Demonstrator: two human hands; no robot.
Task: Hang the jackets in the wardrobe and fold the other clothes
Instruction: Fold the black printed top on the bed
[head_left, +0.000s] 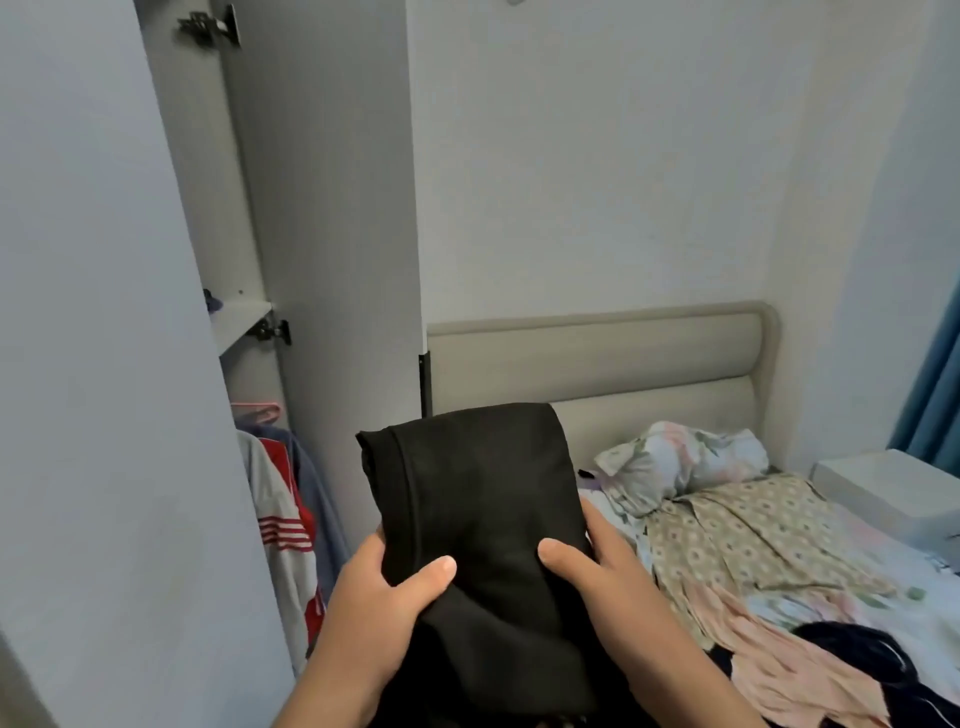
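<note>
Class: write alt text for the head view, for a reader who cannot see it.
A left hand and right hand grip a folded black garment before an open wardrobe where a red-and-white jacket hangs. More clothes lie on the bed.

Narrow wardrobe opening lies between near door panel (104, 364) at left and swung-open door (332, 234). Shelf (236, 322) crosses gap; hung jackets (280, 519) crowd space beneath it. Folded black garment (478, 499), gripped by left hand (374, 608) and right hand (597, 577), fills passage just right of jackets. Bed (935, 623) at right strewn with patterned garment (737, 535), pink cloth (769, 654), dark clothes (852, 649); pillow (685, 462) against headboard (597, 358). Air above bed open up to wall. White nightstand (893, 493) hems far side.
</note>
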